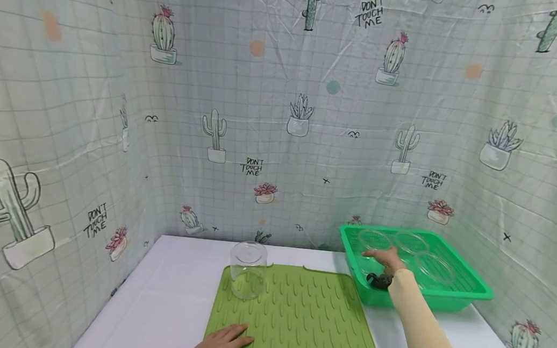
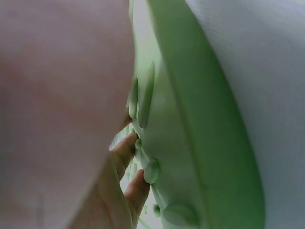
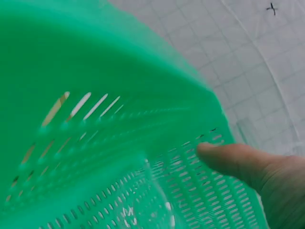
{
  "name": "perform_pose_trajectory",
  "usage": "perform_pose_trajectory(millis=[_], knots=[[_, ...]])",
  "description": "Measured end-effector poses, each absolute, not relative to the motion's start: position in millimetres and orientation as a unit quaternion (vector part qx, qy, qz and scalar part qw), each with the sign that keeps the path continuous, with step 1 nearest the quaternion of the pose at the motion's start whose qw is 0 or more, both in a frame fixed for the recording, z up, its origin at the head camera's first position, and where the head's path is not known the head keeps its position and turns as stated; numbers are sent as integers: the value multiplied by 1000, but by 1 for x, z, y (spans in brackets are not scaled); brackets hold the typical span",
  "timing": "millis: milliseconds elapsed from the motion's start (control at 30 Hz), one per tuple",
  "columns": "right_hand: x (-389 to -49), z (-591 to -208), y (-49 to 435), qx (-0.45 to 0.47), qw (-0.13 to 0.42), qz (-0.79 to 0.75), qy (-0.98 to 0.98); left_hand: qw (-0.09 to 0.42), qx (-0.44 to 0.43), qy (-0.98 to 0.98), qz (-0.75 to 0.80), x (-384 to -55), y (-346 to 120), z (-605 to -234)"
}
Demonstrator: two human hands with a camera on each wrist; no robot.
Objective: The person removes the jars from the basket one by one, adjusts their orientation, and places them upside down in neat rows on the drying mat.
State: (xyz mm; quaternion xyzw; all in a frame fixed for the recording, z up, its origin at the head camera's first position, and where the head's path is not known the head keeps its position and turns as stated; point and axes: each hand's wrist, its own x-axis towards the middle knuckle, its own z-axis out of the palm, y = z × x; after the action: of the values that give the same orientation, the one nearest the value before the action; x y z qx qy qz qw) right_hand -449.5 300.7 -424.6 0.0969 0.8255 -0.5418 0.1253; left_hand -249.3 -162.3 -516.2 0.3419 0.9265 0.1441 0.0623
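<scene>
My left hand point(image 1: 220, 345) rests on the near left part of a green ridged mat point(image 1: 307, 316), fingers extended. In the left wrist view, fingertips point(image 2: 138, 183) touch the mat's raised bumps. On the far left of this mat stands a clear see-through cup point(image 1: 247, 271). My right hand point(image 1: 386, 258) reaches over the left side of a green plastic basket point(image 1: 474, 287), fingers spread. Several clear round cups point(image 1: 435, 268) are inside the basket. In the right wrist view, one straight digit point(image 3: 224, 155) shows above the slotted floor, and a clear cup point(image 3: 164, 205) lies below it.
The mat and basket sit on a white table point(image 1: 153, 294). A patterned cloth point(image 1: 282, 115) with cactus prints hangs behind and at both sides. The basket's raised wall stands next to the right forearm, and a dark device point(image 1: 380, 281) is on that wrist.
</scene>
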Motion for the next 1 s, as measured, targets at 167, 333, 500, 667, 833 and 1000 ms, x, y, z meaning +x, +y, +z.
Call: perform_pose_trajectory(millis=[167, 333, 500, 667, 833, 1000], knots=[[-452, -431, 304, 92, 127, -531, 833, 57, 352, 924, 137, -250, -160, -519], [-454, -435, 304, 89, 113, -532, 834, 65, 344, 926, 144, -252, -159, -520], [-454, -437, 299, 91, 123, -534, 832, 71, 337, 928, 142, -253, -161, -520], [-449, -436, 299, 96, 130, -531, 831, 69, 337, 928, 144, -253, -161, -522], [-447, -434, 300, 112, 103, -549, 822, 63, 339, 928, 144, -254, -160, -523], [-446, -429, 297, 131, 45, -581, 802, 57, 339, 929, 134, -255, -160, -523]])
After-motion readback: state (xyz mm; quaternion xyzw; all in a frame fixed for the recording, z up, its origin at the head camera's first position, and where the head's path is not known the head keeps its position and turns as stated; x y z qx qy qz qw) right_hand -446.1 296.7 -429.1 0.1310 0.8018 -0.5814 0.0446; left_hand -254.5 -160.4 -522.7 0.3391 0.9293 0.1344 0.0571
